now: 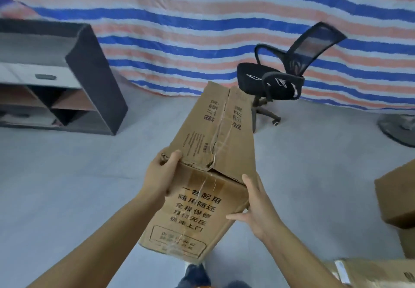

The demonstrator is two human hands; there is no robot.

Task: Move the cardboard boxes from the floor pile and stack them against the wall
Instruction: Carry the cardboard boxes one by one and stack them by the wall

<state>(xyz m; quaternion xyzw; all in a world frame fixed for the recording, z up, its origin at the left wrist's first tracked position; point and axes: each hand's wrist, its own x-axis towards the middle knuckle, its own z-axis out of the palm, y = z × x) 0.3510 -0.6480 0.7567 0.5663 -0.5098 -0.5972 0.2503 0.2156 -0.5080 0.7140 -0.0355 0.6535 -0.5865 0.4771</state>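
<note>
Cardboard box (203, 173): held up between both hands, tilted
left hand (160, 175): gripping near corner
right hand (258, 206): fingers straight, pressing its side

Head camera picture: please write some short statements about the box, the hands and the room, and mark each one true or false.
1. Both hands hold one cardboard box above the floor. True: the left hand grips a top corner and the right hand lies flat against its side.
2. The box is open and empty. False: its flaps are closed and taped.
3. A black office chair stands before the striped sheet. True.
4. The chair carries a box on its seat. False: no box is on the seat.
5. More boxes are at the right edge. True.
6. A dark shelf unit is on the right. False: it is on the left.
</note>
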